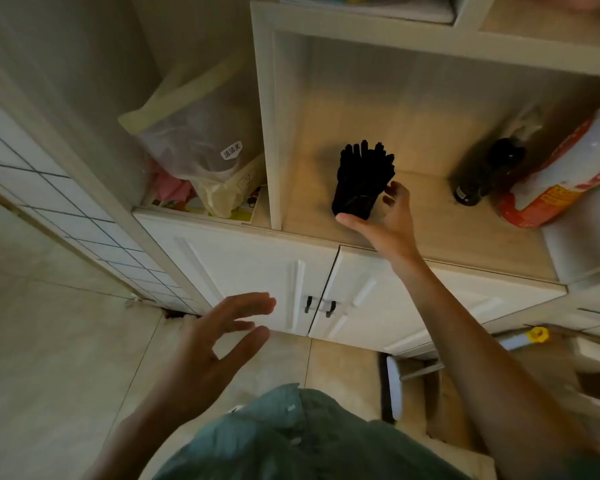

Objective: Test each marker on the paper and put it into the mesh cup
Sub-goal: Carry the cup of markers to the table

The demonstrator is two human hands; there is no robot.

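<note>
Green shirt fabric [291, 438] fills the bottom edge, cut off by the frame, with both bare forearms rising from it. Left hand [219, 341] hovers low in front of the white cabinet doors [257, 271], fingers spread and relaxed, holding nothing. Right hand [385, 216] reaches up into the open shelf compartment [413, 216], its grip spread wide: the thumb lies at the base of the black mesh cup [355, 195], the fingertips curl by its right side, and whether any of them touch the cup is hard to tell. Black markers [368, 157] stand bunched in the cup, their caps fanning out above the rim; how many there are cannot be counted, as they merge into one dark mass. Well apart to the right on the same shelf lies a dark bottle [482, 181], blurred, just beside a red and white package [568, 168] that the frame's edge cuts off. Left of the compartment's wall sit translucent plastic bags [194, 133] over something pink. Low on the right, a white stool [395, 386] is partly hidden behind the right forearm.
</note>
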